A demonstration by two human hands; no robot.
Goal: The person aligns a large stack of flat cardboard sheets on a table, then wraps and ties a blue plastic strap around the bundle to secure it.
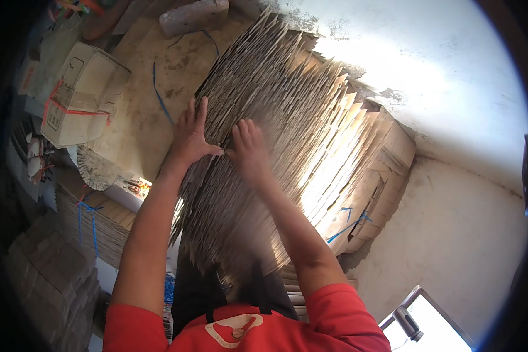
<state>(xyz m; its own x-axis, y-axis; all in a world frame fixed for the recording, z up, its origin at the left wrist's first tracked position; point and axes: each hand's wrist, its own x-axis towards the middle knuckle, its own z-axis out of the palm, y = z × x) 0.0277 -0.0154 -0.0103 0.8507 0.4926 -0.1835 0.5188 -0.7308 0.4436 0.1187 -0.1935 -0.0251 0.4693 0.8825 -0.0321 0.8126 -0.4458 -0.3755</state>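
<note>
A big, tightly packed row of flattened cardboard sheets (293,111) stands on edge before me, slanting from the upper middle down toward my legs. On its left side lies my left hand (192,139), fingers spread and thumb stretched toward the right. My right hand (250,149) rests on top of the sheets near the middle, its fingers extended and slightly blurred. The two thumbs nearly meet. Neither hand appears to grip a sheet. The lower part of the row is blurred near my legs.
A white-brown carton tied with red string (79,97) stands at left. Below it are a bundle with blue string (94,217) and stacked cardboard (56,281). Larger cardboard (387,158) with blue string borders the row on the right, beside a whitish wall (452,217).
</note>
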